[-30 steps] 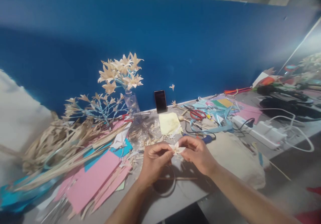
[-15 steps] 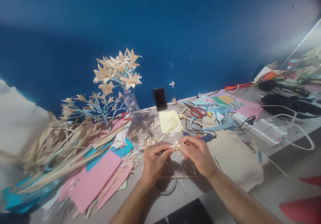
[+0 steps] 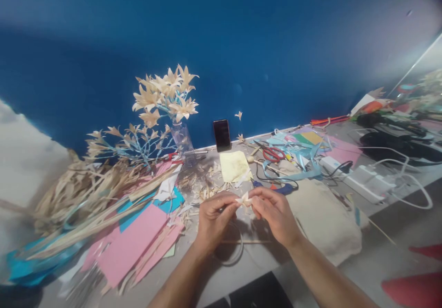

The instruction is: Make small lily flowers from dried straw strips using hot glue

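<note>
Nearest the body, a flat black object (image 3: 257, 294) lies between the forearms. Beneath the hands, a thin stick (image 3: 253, 241) and a pale ring (image 3: 241, 249) lie on the grey tabletop (image 3: 265, 261). Above them, the left hand (image 3: 217, 217) and right hand (image 3: 274, 215) face each other, each with thumb and fingers closed in a pinch on a small cream petalled flower (image 3: 245, 200) between them. Pink paper (image 3: 133, 246) lies left of the hands, a beige cloth (image 3: 326, 220) right. Beyond them come pale scraps (image 3: 207, 190), yellow paper (image 3: 235, 166), red-handled scissors (image 3: 274, 154), then, upright near the blue wall (image 3: 276, 55), a smartphone (image 3: 222, 135).
</note>
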Motion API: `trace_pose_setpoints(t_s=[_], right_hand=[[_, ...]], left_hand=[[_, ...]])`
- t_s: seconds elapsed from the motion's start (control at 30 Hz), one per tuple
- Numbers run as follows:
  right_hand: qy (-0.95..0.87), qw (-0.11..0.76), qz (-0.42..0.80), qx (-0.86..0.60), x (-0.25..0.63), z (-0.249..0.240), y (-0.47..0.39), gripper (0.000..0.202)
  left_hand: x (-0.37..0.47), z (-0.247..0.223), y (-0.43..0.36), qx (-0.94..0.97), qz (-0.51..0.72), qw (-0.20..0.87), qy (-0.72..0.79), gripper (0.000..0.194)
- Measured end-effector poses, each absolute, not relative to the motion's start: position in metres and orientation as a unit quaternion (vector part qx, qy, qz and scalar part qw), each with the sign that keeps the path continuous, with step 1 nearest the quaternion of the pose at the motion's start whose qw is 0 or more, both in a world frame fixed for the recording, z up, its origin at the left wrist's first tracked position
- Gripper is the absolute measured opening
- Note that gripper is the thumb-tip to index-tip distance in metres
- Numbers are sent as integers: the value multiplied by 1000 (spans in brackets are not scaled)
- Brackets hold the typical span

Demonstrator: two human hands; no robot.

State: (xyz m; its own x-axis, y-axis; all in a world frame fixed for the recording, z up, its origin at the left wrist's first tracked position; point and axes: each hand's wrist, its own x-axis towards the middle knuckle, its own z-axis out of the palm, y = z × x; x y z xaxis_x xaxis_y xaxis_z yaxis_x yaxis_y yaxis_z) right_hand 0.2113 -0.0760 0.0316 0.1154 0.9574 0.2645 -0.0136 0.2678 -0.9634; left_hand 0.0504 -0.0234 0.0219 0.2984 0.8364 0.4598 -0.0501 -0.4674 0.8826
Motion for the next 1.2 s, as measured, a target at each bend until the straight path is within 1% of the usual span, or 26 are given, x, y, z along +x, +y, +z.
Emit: trace_pose_setpoints(t_s=[0.2, 0.47, 0.7, 0.83, 0.97, 1.13, 1.2], right_hand=[[-533, 582, 373, -488, 215, 32, -81, 25], [-538, 561, 370, -508, 219, 32, -83, 24], [-544, 550, 381, -507, 221, 33, -82, 23], [-531, 564, 388, -499, 222, 37, -83, 23], [-495, 611, 377, -489, 220, 33, -83, 20], [-498, 602, 362, -508, 205, 18, -81, 15], [-489, 617, 348, -509, 199, 14, -79, 14]], left_hand=[[50, 22, -21, 737, 513, 370, 238, 11], [52, 24, -22, 732, 511, 372, 254, 7], [52, 21, -22, 761, 523, 321, 209, 14], [52, 21, -22, 767, 534, 302, 185, 20], [51, 21, -23, 760, 548, 283, 206, 21], [51, 16, -26, 761, 545, 277, 218, 27], [51, 13, -27, 765, 532, 289, 219, 29]])
